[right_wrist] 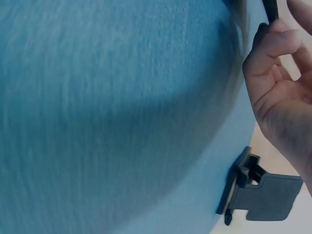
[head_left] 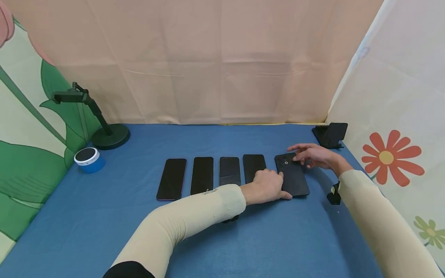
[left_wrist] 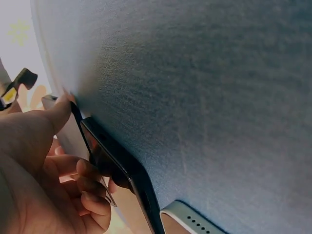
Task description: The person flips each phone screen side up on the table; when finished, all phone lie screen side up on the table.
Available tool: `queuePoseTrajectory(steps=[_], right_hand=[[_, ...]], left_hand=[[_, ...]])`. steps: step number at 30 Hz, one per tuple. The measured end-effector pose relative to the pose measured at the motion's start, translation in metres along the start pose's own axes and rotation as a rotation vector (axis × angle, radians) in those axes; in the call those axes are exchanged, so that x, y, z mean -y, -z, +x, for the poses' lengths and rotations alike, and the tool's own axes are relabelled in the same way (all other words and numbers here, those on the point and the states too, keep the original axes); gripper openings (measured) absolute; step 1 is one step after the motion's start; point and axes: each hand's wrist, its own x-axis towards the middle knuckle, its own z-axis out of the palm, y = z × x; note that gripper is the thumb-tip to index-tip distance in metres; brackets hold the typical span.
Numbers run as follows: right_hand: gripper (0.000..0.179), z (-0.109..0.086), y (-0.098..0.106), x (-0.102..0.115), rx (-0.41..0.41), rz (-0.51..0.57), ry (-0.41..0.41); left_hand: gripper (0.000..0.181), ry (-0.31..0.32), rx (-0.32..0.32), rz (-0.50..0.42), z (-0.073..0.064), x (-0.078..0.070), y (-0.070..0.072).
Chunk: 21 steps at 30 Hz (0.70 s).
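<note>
A dark phone lies back side up at the right end of a row, its camera lenses at the top left. My left hand holds it by the lower left, with the thumb along the bottom corner and a fingertip at the left edge. At the upper right corner, my right hand grips it between thumb and fingers; the index finger reaches past the top edge. Just left of it, another phone lies screen up, its lower part hidden behind my left hand. The right wrist view catches only a sliver of the held phone.
More phones lie screen up to the left, including a purple-edged one. A black folding stand stands at the back right corner. At the back left are a dark green stand with a jointed arm and a blue-and-white round container.
</note>
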Motion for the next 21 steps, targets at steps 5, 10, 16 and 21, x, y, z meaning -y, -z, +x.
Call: queuePoseTrajectory(steps=[5, 10, 16, 21], right_hand=[[0.054, -0.009, 0.0, 0.004, -0.008, -0.099, 0.039], [0.056, -0.012, 0.001, 0.01, -0.021, -0.13, 0.032], [0.052, -0.012, 0.001, 0.016, -0.009, -0.19, 0.019], [0.057, -0.013, 0.002, 0.025, 0.028, -0.259, -0.018]], left_hand=[[0.082, -0.001, 0.0, 0.01, 0.0, 0.0, 0.0], [0.081, -0.007, 0.0, 0.008, -0.001, -0.001, 0.001], [0.08, -0.014, -0.003, 0.006, -0.002, 0.0, 0.001], [0.079, -0.016, -0.004, 0.011, -0.002, 0.002, 0.001]])
